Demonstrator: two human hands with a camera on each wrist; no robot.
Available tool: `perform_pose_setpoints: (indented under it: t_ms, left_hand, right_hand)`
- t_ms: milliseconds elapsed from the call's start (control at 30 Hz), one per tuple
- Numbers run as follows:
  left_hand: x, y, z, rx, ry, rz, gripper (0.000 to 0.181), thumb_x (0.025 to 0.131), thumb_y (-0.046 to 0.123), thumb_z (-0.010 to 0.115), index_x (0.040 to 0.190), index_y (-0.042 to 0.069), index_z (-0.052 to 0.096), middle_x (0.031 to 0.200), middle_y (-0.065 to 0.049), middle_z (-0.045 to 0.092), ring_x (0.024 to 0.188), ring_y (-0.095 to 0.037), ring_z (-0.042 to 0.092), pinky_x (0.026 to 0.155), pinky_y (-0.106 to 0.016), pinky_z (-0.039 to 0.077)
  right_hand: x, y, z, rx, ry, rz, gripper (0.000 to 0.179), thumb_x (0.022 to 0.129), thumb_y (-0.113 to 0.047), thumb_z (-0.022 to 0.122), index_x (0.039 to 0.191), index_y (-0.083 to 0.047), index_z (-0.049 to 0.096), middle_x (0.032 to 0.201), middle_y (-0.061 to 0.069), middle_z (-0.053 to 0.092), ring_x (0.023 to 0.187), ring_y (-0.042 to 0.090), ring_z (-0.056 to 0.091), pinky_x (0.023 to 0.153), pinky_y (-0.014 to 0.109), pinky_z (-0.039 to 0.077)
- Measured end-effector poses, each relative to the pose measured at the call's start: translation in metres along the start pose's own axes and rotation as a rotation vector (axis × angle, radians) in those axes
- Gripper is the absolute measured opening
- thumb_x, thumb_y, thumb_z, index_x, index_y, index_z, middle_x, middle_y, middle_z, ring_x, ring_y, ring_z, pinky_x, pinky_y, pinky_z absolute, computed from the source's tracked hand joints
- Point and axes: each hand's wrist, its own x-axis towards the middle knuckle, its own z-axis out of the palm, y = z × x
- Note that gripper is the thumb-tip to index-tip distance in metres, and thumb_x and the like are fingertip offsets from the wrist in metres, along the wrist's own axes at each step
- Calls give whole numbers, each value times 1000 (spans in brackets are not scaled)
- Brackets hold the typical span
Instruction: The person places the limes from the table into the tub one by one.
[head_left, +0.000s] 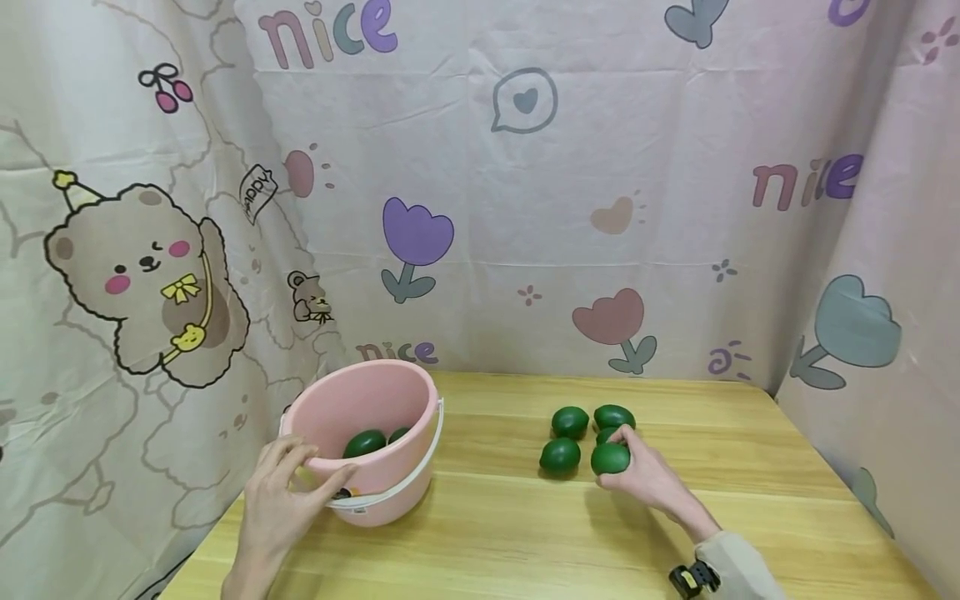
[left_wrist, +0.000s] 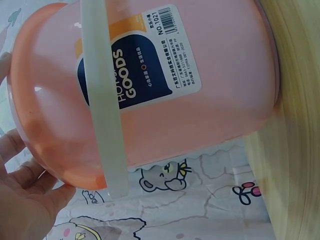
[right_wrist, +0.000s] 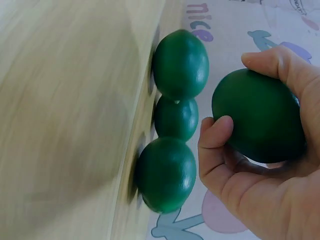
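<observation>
Grabbing step: our right hand point(head_left: 647, 477) is holding a green fruit point(head_left: 610, 461) above the worktop point(head_left: 510, 533), fingers point(right_wrist: 215, 172) curled round it.
Pink bucket point(head_left: 397, 500): our left hand point(head_left: 279, 500) is gripping its rim.
Next move: we are probably needing to carry the fruit there.

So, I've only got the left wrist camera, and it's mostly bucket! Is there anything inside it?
Observer: Yes! The head view shows at least two green fruits inside the pink bucket.
Operator: Ooh! And what's the right hand doing? I can't see it at all.
Observer: The right hand is holding a single green fruit between its thumb and fingers.
Operator: Are there any more out on the table?
Observer: Yes, the head view shows four more fruits on the table, one of them partly hidden behind the one being held.
</observation>
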Motion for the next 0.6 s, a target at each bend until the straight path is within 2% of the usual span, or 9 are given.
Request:
perform_pose_setpoints:
  t_ms: [233, 433, 600]
  left_hand:
    - [1, -1, 0, 4, 3, 5, 45, 49, 20, 96, 81, 9, 66, 95, -4, 60, 100, -7, 47, 89, -3, 29]
    - [1, -2, 0, 3, 5, 18, 46, 49, 21, 96, 82, 9, 67, 94, -4, 60, 99, -5, 47, 86, -5, 31]
    - [1, -3, 1, 3, 5, 24, 46, 49, 21, 96, 82, 9, 67, 94, -3, 61, 99, -5, 47, 85, -5, 32]
  right_hand:
    - [4, -10, 7, 46, 38, -43, 54, 68, -16, 83, 111, -19, 52, 104, 14, 61, 82, 21, 61, 64, 31, 50]
    - [7, -17, 11, 60, 68, -76, 55, 68, -14, 83, 116, -20, 58, 112, 17, 61, 87, 24, 61, 67, 34, 50]
    - [9, -22, 15, 40, 73, -92, 58, 67, -18, 84, 120, -22, 59, 119, 17, 61, 92, 25, 62, 69, 37, 51]
